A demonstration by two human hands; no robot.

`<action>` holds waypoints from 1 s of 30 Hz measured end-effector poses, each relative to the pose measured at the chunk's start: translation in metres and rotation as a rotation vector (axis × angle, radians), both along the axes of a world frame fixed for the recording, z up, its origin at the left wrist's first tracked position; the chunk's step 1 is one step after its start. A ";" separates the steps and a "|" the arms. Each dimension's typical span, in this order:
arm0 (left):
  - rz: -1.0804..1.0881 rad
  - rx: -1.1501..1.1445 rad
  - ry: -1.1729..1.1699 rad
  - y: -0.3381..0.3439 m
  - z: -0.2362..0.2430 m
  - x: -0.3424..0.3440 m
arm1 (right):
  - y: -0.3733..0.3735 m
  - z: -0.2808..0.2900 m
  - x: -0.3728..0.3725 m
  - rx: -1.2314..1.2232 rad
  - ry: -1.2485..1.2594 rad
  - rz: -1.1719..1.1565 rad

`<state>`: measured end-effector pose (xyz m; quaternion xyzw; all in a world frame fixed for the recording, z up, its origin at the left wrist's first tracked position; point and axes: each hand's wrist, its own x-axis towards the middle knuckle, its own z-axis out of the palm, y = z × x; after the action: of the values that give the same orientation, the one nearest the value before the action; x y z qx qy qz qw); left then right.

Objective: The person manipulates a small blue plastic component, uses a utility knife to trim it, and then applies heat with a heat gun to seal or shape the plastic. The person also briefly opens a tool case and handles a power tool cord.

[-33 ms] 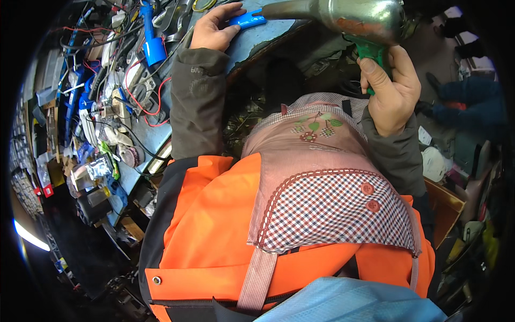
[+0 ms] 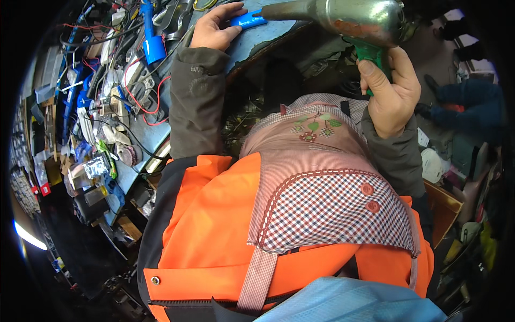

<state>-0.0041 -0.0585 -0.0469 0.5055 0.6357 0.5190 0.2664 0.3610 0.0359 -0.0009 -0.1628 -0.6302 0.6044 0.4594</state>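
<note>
My right hand (image 2: 391,88) is closed around the green handle of a heat gun (image 2: 365,19). The gun's worn metal body lies level, and its narrower nozzle points left. Close before the nozzle tip is a small, glossy blue-wrapped battery (image 2: 249,20) with pale marks. My left hand (image 2: 217,27) pinches the battery's left end between thumb and fingers, just over the worn blue bench top (image 2: 263,38). The nozzle tip overlaps the battery's right end in the picture; whether they touch I cannot tell.
Left of my left arm, the bench holds a heap of cables, a red wire (image 2: 159,104), a blue tubular thing (image 2: 154,49) and a roll of tape (image 2: 129,155). An open wooden drawer (image 2: 444,212) is at my right. Another person's legs (image 2: 466,102) show at far right.
</note>
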 end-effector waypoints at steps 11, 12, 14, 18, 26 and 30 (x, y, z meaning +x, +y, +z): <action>0.054 -0.145 -0.145 -0.011 0.020 0.020 | -0.011 0.022 0.000 0.260 -0.069 -0.039; 0.038 -0.102 -0.138 -0.009 0.015 0.017 | -0.012 0.023 0.000 0.215 -0.056 -0.024; 0.030 -0.070 -0.107 -0.008 0.009 0.013 | -0.012 0.025 0.001 0.314 -0.103 -0.019; 0.030 -0.081 -0.031 -0.005 0.006 0.015 | -0.013 0.027 0.003 0.450 -0.149 -0.064; -0.028 -0.035 -0.050 -0.009 0.006 0.017 | -0.025 0.028 -0.003 0.490 -0.150 -0.055; -0.017 -0.002 -0.067 -0.010 0.004 0.018 | -0.029 0.036 -0.013 0.493 -0.158 -0.053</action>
<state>0.0135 -0.0689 -0.0432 0.4931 0.6225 0.5327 0.2926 0.3483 0.0071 0.0347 -0.1088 -0.7879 0.4057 0.4502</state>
